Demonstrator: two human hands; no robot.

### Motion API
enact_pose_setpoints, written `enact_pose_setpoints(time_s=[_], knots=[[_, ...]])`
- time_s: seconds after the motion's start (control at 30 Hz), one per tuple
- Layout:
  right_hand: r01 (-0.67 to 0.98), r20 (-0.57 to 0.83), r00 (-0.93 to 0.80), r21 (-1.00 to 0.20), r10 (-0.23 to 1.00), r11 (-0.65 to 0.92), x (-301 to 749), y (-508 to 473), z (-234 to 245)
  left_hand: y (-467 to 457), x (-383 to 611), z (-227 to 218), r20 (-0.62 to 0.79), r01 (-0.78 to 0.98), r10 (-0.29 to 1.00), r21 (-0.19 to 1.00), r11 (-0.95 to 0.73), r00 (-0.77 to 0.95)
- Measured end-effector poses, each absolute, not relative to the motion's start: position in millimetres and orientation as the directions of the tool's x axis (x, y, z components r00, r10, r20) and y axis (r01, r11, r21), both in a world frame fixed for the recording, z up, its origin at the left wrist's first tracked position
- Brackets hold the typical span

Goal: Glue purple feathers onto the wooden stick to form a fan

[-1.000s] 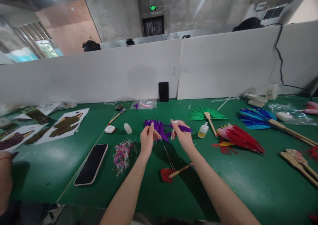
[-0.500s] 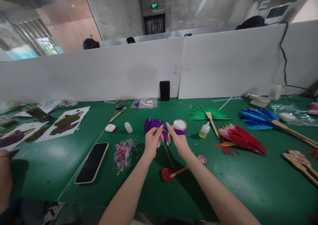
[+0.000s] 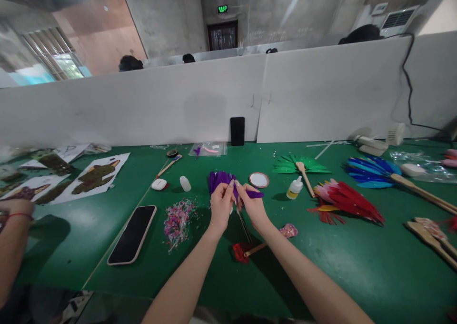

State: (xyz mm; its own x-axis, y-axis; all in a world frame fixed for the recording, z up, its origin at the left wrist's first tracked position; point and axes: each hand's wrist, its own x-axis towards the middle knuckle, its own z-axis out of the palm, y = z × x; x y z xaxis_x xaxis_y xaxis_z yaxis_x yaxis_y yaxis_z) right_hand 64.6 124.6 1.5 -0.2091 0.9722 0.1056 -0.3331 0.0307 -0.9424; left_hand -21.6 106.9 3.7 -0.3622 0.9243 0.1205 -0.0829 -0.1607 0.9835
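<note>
Fingertips together, my left hand [image 3: 221, 205] and my right hand [image 3: 253, 206] meet over the middle of the green table. Between and behind my left fingers is a bunch of purple feathers [image 3: 218, 179]. A single purple feather [image 3: 255, 195] sticks out to the right from under my right fingers. Both hands are pinched closed, and where they grip is partly hidden. Just below them lie thin metal tweezers [image 3: 244, 226]. Under my right forearm is a wooden stick [image 3: 255, 249] with a red tassel [image 3: 241, 252] and a pink glittery end [image 3: 288, 230].
Left of me are a phone [image 3: 133, 234], colourful sequins [image 3: 178, 223] and a small white bottle [image 3: 185, 183]. To the right stand a glue bottle [image 3: 294, 188], a round lid [image 3: 259, 179], and green [image 3: 285, 164], red [image 3: 357, 201] and blue feather pieces [image 3: 369, 170]. Another person's arm [image 3: 16, 238] is far left.
My hands have drawn together until the fingertips meet, and the single purple feather has shifted slightly left. At far left, the other person's arm has reached further onto the table.
</note>
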Motion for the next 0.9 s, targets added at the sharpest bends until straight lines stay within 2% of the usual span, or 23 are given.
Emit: enact_pose_setpoints(time_s=[0.27, 0.4, 0.57, 0.77, 0.9], knots=[[-0.538, 0.049, -0.312, -0.832, 0.949, -0.134, 67.2, 128.8, 4.0, 103.9, -22.2, -0.2, 0.278, 0.136, 0.866, 0.961, -0.242, -0.415], [-0.641, -0.030, -0.428, -0.695, 0.903, -0.327, 72.2, 135.7, 3.7, 105.5, -23.8, 4.8, 0.240, 0.085, 0.865, 0.970, -0.226, -0.441], [-0.581, -0.078, -0.578, -0.659, 0.812, -0.478, 79.4, 141.1, 3.8, 107.4, -27.1, 8.5, 0.217, 0.062, 0.898, 0.976, -0.209, -0.382], [-0.495, -0.115, -0.656, -0.681, 0.746, -0.540, 85.7, 146.3, 3.7, 105.6, -29.3, 8.2, 0.316, 0.226, 0.883, 0.942, -0.248, -0.348], [-0.438, -0.135, -0.668, -0.724, 0.732, -0.533, 89.8, 150.8, 0.5, 102.9, -30.5, 10.3, 0.398, 0.353, 0.879, 0.887, -0.297, -0.262]])
